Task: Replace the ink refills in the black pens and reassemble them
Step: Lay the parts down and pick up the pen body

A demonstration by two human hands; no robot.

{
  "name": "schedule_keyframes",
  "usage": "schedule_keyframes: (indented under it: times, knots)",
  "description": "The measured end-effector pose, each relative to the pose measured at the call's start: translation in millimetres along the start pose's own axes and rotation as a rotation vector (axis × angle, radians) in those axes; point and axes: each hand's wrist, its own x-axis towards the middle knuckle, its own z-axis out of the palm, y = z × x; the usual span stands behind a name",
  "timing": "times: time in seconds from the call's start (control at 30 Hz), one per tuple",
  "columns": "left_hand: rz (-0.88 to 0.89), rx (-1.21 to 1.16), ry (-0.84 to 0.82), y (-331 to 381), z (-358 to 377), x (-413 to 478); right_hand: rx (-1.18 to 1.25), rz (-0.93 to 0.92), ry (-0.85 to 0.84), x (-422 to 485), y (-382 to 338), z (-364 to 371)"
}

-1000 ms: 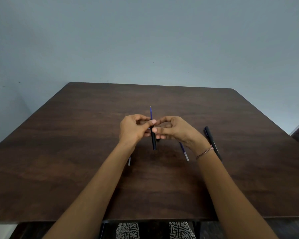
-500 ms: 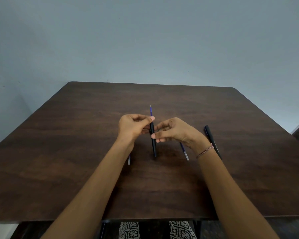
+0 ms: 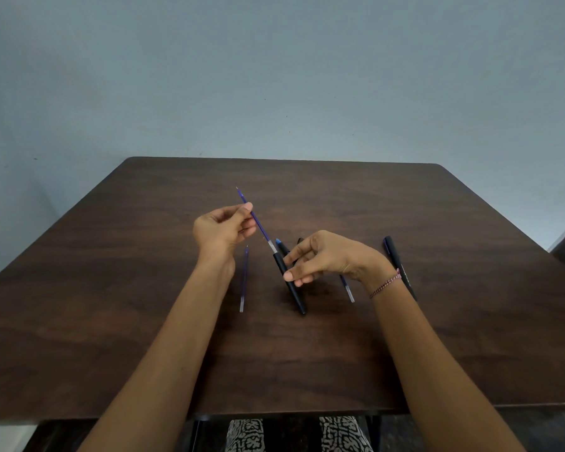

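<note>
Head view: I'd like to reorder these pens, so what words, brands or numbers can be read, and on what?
No text is legible.
Right pen: faint pale print along its side, too small to read.
Held barrel: no print visible.
Held refill: no print visible.

blue refill (image 3: 262, 230) (image 3: 244, 282) (image 3: 347, 287): three; black barrel (image 3: 296, 296) (image 3: 282, 247): two; black pen (image 3: 398, 262): one; hand (image 3: 224, 230) (image 3: 333, 256): two; table (image 3: 111, 288): one
</note>
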Motion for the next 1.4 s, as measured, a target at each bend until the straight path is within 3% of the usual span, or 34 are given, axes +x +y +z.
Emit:
schedule_keyframes:
  times: [0.33,0.57,0.73,1.17,1.4]
  knots:
    - [-0.01,0.053,0.018,1.5,-8.1,7.5,-0.021,-0.022,-0.078,-10.7,1.6,-11.5]
    - [-0.069,0.739,-0.146,11.4,-26.4,14.1,0.123,-0.08,0.037,-14.0,6.9,-25.5]
    - [-0.098,0.976,-0.158,15.1,-33.7,15.2,0.168,-0.075,0.076,-12.0,8.8,-27.7]
    - [-0.223,1.061,-0.22,15.9,-25.0,10.2,0.201,-0.086,0.12,-7.1,11.0,-33.8]
    - [-0.121,1.137,-0.192,10.7,-26.6,10.8,0.215,-0.082,0.13,-6.0,11.8,-33.8]
